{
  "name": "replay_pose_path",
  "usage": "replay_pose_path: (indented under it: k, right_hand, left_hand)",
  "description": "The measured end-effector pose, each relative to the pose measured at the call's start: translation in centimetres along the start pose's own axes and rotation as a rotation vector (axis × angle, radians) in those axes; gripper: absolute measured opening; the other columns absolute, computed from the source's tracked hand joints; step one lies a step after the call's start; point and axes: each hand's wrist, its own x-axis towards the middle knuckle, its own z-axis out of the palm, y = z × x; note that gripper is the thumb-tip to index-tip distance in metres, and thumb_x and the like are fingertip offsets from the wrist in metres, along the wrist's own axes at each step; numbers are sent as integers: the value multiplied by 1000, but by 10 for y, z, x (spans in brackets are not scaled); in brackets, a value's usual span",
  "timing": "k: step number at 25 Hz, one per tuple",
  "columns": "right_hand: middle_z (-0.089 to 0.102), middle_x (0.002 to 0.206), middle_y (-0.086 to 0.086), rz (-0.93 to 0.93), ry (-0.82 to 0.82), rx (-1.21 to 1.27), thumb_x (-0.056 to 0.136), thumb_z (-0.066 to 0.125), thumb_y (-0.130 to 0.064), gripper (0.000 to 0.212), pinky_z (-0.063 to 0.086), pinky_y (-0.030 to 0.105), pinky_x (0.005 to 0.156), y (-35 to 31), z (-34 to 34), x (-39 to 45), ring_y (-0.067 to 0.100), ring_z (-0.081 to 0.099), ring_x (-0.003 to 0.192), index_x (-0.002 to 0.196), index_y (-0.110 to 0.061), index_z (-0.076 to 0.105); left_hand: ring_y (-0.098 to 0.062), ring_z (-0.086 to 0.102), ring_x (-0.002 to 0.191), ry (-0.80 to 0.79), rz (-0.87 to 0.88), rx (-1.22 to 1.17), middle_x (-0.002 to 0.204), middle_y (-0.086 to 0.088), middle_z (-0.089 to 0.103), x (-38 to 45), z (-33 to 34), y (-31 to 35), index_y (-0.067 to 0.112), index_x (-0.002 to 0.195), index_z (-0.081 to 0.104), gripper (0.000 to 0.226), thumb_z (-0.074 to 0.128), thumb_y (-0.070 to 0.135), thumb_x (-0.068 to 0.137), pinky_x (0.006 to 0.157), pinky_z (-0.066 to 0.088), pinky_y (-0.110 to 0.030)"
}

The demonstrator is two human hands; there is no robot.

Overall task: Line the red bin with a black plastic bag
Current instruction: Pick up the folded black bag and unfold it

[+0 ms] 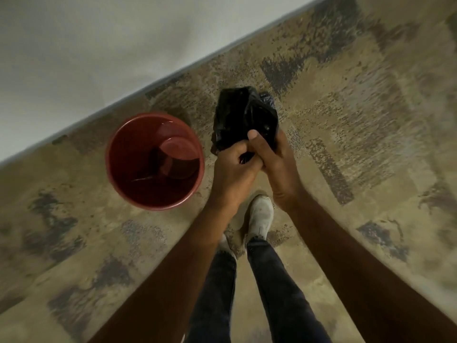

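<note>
A round red bin (113,174) stands upright on the patterned floor, left of centre, with nothing visible inside but its glossy bottom. To its right, held above the floor, is a crumpled black plastic bag (243,115). My left hand (231,169) and my right hand (274,159) are pressed together at the bag's near edge, both shut on it. The right thumb lies on top of the plastic. The bag hangs apart from the bin, a little right of its rim.
A white wall (86,45) runs diagonally behind the bin, meeting the floor at a grey skirting. My legs in dark trousers and a white shoe (261,216) are below the hands. Mottled beige floor (358,144) spreads to the right.
</note>
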Motion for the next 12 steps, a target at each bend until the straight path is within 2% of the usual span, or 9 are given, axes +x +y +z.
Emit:
replay_pose_path:
  k: [2,4,6,8,10,12]
  right_hand:
    - [74,126,6,21,81,62,103,63,-29,25,58,53,101,-24,4,-23,22,71,119,127,-26,69]
    - [77,120,8,90,144,127,106,57,-30,23,63,46,89,-44,6,-42,23,74,114,120,-26,74]
    - [78,117,8,149,160,194,108,51,-29,26,62,41,84,-59,7,-60,24,75,110,118,-27,76]
    - [79,115,6,191,180,265,109,49,-25,28,61,40,84,-71,11,-75,22,76,106,119,-25,75]
    - [80,110,2,217,197,333,108,49,-24,30,61,40,84,-80,15,-89,19,77,101,110,-28,79]
    - [81,108,2,219,198,366,107,50,-25,34,61,39,83,-88,21,-104,19,78,100,99,-30,82]
  left_hand:
    - [-24,74,88,-39,77,91,87,-6,77,-28,-8,22,11,91,76,12,66,17,94,81,61,-43]
    - [-16,73,90,-33,111,96,87,1,77,-51,-18,39,15,90,76,10,66,18,93,83,60,-34]
    - [-9,72,87,18,114,46,87,6,76,-71,-28,55,23,89,74,9,67,18,93,79,56,-24]
    - [-12,73,94,96,88,-78,97,-4,76,-86,-37,66,21,95,69,8,67,14,93,83,58,-27]
    - [-17,73,110,107,53,-192,114,-14,74,-97,-47,77,14,106,61,17,69,9,92,96,60,-33]
    - [-13,72,115,76,58,-89,122,-9,73,-106,-58,86,20,117,60,30,73,14,91,97,60,-33]
